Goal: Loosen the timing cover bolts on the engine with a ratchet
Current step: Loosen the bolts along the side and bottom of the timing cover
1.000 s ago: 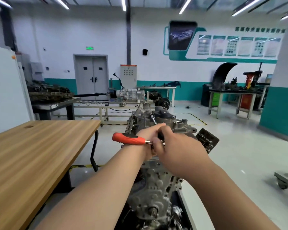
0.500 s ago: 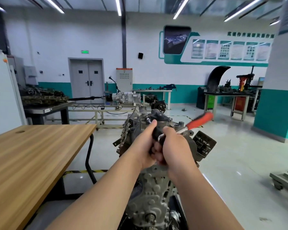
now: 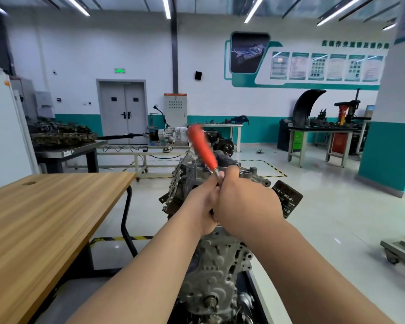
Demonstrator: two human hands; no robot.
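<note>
A grey engine stands in front of me with its timing cover [image 3: 218, 272] facing me. The ratchet [image 3: 201, 148] sits at the engine's top edge, and its blurred orange handle sticks up and to the left. My left hand [image 3: 202, 204] and my right hand [image 3: 247, 202] are pressed together there, fingers curled round the ratchet's metal head end. The ratchet's head, its socket and the bolt are hidden behind my hands.
A wooden table [image 3: 45, 218] runs along my left, close to the engine. A black labelled plate [image 3: 288, 202] hangs at the engine's right. A low cart [image 3: 402, 251] stands on the floor at the right. Workbenches with engine parts [image 3: 323, 134] line the far wall.
The orange handle has swung round: it pointed left a second ago, then up to the right, and now up to the left. Both hands stay at the ratchet's head.
</note>
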